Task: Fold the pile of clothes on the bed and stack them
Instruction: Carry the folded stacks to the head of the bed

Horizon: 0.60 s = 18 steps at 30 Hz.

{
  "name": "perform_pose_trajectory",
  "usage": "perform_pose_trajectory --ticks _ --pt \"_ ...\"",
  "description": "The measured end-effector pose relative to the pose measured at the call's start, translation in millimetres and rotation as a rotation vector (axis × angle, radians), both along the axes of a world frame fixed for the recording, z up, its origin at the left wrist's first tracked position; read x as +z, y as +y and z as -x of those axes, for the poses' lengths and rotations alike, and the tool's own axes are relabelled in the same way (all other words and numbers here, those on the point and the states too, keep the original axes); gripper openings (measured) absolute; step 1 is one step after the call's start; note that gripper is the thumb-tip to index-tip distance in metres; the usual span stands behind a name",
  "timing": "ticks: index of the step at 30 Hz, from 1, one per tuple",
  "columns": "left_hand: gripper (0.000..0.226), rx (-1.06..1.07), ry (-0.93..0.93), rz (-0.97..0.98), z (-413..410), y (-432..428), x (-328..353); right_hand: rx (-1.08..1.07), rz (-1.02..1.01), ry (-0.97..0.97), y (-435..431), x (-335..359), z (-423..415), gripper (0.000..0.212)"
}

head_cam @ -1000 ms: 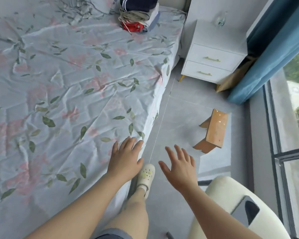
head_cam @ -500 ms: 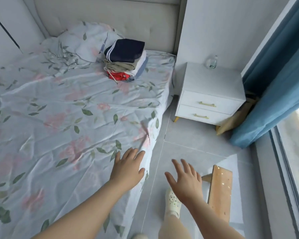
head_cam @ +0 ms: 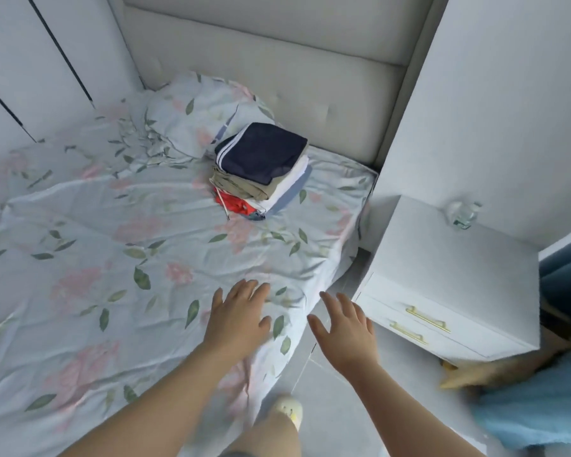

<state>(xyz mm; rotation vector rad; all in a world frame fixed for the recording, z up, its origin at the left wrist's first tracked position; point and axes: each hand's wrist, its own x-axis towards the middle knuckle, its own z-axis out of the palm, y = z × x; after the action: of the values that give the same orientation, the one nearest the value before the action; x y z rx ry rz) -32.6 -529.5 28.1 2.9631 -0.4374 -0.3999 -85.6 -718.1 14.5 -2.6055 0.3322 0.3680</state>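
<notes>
The wide bed (head_cam: 89, 258), spread with a creased pale-blue cotton sheet printed with pink flowers and green leaves, fills most of the view; no loose garment shows anywhere on it. Behind it stands a padded, tufted cream headboard (head_cam: 310, 80), smooth and firm-looking. To the right sits a boxy white bedside cabinet (head_cam: 455, 278) with slim brass drawer handles. A soft, rumpled pillow (head_cam: 198, 117) in the same floral print lies against the headboard. Just in front of it, near the bed's far right corner, rests the folded stack of clothes (head_cam: 261, 169): a navy piece with white stripes on top, then khaki, white and blue-grey layers, with a red one and a dangling cord at the bottom. The stack looks squared but leans slightly.

The folding and stacking appear finished, so the task seems at or near its end; any next move would only call for straightening the stack.

The left hand (head_cam: 238, 321) hovers low over the sheet near the bed's edge, its grip wide and holding nothing. The right hand (head_cam: 346, 338) hangs over the floor beside the bed, fingers spread, likewise bare.
</notes>
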Motion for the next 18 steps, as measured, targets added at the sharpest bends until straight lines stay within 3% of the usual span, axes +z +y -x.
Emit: perform_pose_trajectory --ticks 9,18 --pt "0.057 0.034 -0.050 -0.006 -201 -66 -23 0.036 0.038 0.002 -78 -7 -194 0.057" --pt "0.050 0.217 -0.035 0.018 -328 -91 -22 0.161 0.084 0.068 -114 -11 -337 0.058"
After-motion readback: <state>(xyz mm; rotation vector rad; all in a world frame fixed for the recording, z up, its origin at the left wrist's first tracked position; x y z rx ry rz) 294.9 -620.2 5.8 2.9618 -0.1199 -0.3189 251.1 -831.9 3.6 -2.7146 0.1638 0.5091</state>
